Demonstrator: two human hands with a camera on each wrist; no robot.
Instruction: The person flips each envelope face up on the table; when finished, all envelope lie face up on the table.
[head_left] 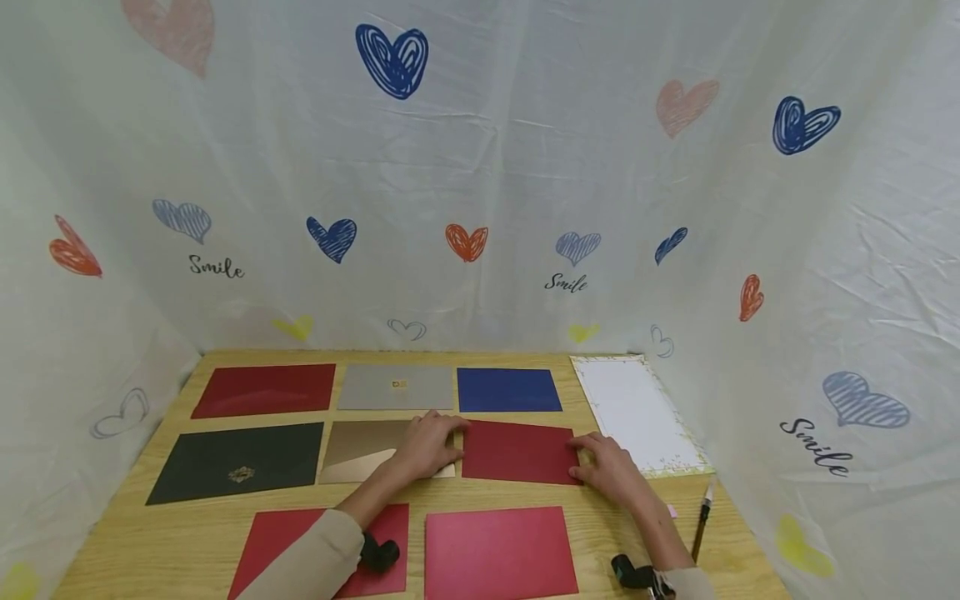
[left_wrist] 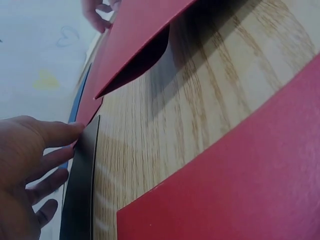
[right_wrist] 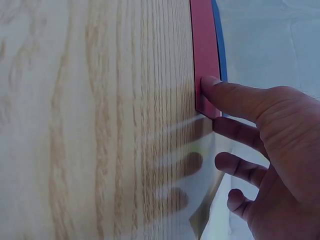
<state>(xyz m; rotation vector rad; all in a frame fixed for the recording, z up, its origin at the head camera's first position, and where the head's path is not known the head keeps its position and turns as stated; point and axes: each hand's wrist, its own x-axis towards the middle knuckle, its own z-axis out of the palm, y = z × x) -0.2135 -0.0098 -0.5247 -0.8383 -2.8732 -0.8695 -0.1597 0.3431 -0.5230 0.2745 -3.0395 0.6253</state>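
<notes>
A red folder (head_left: pixel 519 452) lies flat on the wooden table, with both hands at its short sides. My left hand (head_left: pixel 429 444) touches its left edge with the fingertips, the wrist crossing over a gold folder (head_left: pixel 367 442). At the opposite edge is my right hand (head_left: pixel 606 467), thumb and index finger a little apart. In the right wrist view, the thumb (right_wrist: pixel 210 85) rests on the red folder's near corner (right_wrist: pixel 204 55) and the other fingers stretch loosely past it. In the left wrist view, the left fingers (left_wrist: pixel 60 134) reach along the gold folder, dark from this angle.
Dark green (head_left: pixel 240 458), dark red (head_left: pixel 262 390), silver (head_left: pixel 393 387) and blue (head_left: pixel 510 390) folders lie around. Nearer lie two more red folders, one (head_left: pixel 501 550) slightly gaping. A gold-bordered white sheet (head_left: pixel 637 417) and a brush (head_left: pixel 702 521) are at right. A heart-printed curtain (head_left: pixel 465 167) encloses the table.
</notes>
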